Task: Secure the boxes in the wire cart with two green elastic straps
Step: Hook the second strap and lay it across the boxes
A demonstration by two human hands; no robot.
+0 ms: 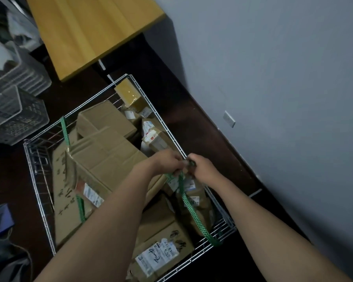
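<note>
Head-worn camera looks steeply down, close above the wire cart

**Little can be read**

Well nearer than where the left hand and right hand grip the green elastic strap, a white label on a brown cardboard parcel shows handwritten strokes like "2-4-0"; its print is blurred. Left of the grip, large dark characters on a flat brown cardboard box are illegible.

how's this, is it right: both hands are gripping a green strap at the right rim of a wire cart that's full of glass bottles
Not quite. The head view shows the wire cart full of cardboard boxes, not glass bottles. The rest stands: the left hand and the right hand both grip a green strap at the cart's right rim.
</note>
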